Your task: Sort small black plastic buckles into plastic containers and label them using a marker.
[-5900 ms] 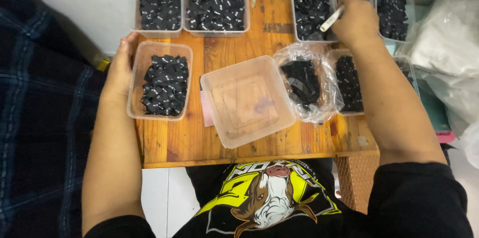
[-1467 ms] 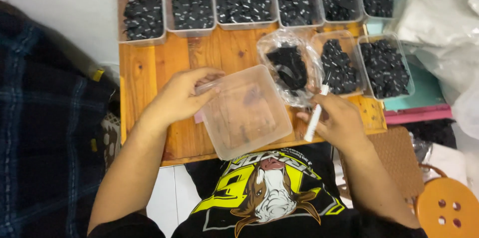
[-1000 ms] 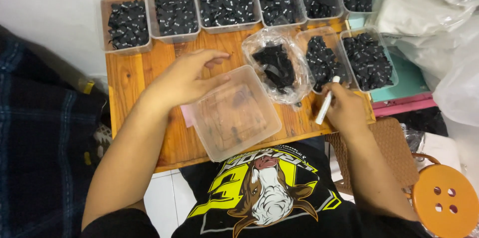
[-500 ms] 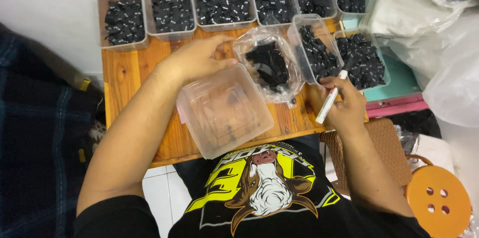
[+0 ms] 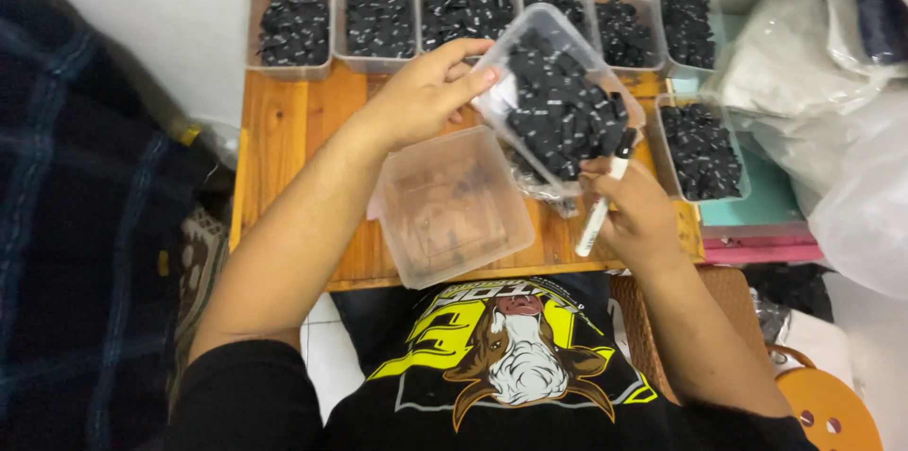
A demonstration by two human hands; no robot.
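Note:
My left hand (image 5: 424, 92) grips the edge of a clear plastic tub (image 5: 560, 103) full of small black pieces and holds it tilted above the wooden table (image 5: 284, 130). My right hand (image 5: 636, 215) supports the tub's near end while holding a white marker with a black cap (image 5: 605, 194). Below the raised tub lies an almost empty clear tub (image 5: 452, 207) near the table's front edge. A crumpled clear plastic bag (image 5: 537, 184) sits under the lifted tub, mostly hidden.
Several clear tubs of black pieces line the back edge (image 5: 382, 14), and another (image 5: 702, 150) stands at the right. White plastic bags (image 5: 832, 82) pile up on the right. A dark plaid cloth (image 5: 85, 224) lies left, an orange stool (image 5: 837, 408) lower right.
One tub of black pieces has been lifted off the table and tilted between both hands. My left hand left the empty tub and took the raised tub's edge.

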